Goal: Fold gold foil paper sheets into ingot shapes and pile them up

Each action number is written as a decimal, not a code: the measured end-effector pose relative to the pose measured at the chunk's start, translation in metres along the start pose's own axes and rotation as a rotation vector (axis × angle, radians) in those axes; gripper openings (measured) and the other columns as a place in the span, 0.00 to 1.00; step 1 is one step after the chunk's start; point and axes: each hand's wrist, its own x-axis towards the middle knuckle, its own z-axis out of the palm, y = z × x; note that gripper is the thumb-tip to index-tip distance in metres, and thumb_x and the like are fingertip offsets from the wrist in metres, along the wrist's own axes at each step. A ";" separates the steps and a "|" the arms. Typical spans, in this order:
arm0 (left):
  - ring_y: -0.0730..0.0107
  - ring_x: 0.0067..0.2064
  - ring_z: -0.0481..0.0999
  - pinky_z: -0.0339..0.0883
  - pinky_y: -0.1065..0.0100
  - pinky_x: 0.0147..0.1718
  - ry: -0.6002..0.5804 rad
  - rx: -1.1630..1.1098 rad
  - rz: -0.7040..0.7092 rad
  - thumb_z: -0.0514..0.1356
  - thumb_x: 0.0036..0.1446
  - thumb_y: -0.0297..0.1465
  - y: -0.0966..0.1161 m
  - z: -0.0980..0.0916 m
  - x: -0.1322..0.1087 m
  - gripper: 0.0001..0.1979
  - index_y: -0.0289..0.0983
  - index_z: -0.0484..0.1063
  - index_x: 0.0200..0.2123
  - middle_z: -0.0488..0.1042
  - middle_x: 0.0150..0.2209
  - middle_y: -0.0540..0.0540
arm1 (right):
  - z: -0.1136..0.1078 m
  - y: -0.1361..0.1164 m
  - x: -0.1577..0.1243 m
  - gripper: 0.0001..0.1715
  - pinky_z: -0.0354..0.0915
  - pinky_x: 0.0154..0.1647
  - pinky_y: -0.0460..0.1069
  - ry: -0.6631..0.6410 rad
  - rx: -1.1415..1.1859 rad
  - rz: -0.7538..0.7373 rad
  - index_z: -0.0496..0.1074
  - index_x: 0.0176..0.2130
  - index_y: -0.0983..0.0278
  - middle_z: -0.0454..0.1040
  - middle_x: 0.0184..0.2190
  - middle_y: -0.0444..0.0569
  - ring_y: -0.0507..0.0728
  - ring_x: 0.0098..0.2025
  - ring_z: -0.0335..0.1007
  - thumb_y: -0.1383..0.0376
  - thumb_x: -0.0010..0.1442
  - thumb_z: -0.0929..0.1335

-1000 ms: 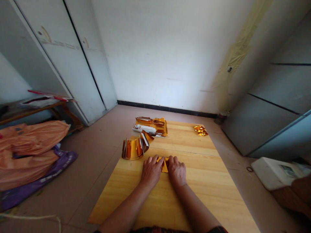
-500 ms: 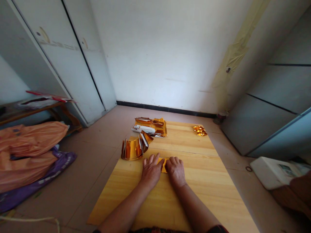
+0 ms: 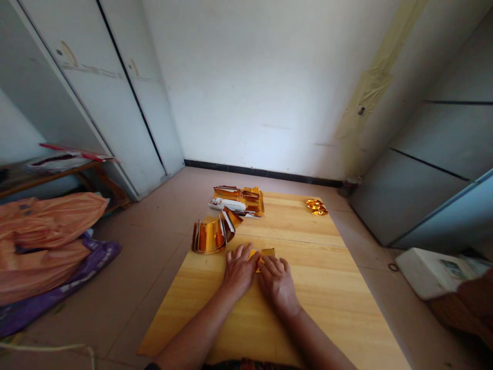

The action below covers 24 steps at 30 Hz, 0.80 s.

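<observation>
A small piece of gold paper (image 3: 268, 252) lies on the wooden table (image 3: 316, 288), partly covered by both hands. My left hand (image 3: 239, 270) rests over its left side with fingers spread. My right hand (image 3: 279, 282) presses on its lower right part, fingers bent and close together. The paper's upper right part shows a duller face beyond my right fingers. Left of my hands stands a curved stack of gold sheets (image 3: 211, 234). Behind it lies another bundle of gold and white sheets (image 3: 252, 200).
Shiny folded gold pieces (image 3: 316, 206) sit at the table's far right corner. Orange and purple bags (image 3: 50, 246) lie at the left, beside a wooden bench. A white box (image 3: 427, 272) is on the right, near a grey cabinet.
My right hand has shifted slightly down and its fingers now point more to the left. More of the paper's right part shows, with a duller face visible.
</observation>
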 end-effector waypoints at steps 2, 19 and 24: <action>0.52 0.59 0.57 0.52 0.44 0.51 -0.007 0.005 -0.001 0.49 0.63 0.33 -0.001 0.003 0.001 0.18 0.52 0.65 0.54 0.60 0.62 0.48 | 0.002 -0.008 -0.007 0.18 0.45 0.58 0.58 -0.035 0.003 -0.029 0.69 0.51 0.59 0.71 0.52 0.50 0.59 0.54 0.62 0.58 0.64 0.62; 0.54 0.55 0.62 0.56 0.50 0.48 0.167 -0.064 0.080 0.55 0.57 0.27 -0.009 0.009 0.000 0.21 0.48 0.67 0.53 0.64 0.58 0.46 | -0.018 0.008 -0.041 0.17 0.48 0.57 0.56 -0.099 -0.093 0.081 0.70 0.50 0.60 0.71 0.52 0.50 0.59 0.55 0.62 0.61 0.64 0.61; 0.56 0.56 0.62 0.54 0.51 0.53 0.307 -0.162 0.185 0.57 0.55 0.29 -0.012 -0.004 -0.009 0.15 0.43 0.72 0.47 0.68 0.55 0.45 | -0.021 0.006 -0.034 0.14 0.52 0.54 0.55 -0.048 -0.013 0.114 0.72 0.46 0.60 0.73 0.48 0.50 0.58 0.52 0.64 0.64 0.62 0.63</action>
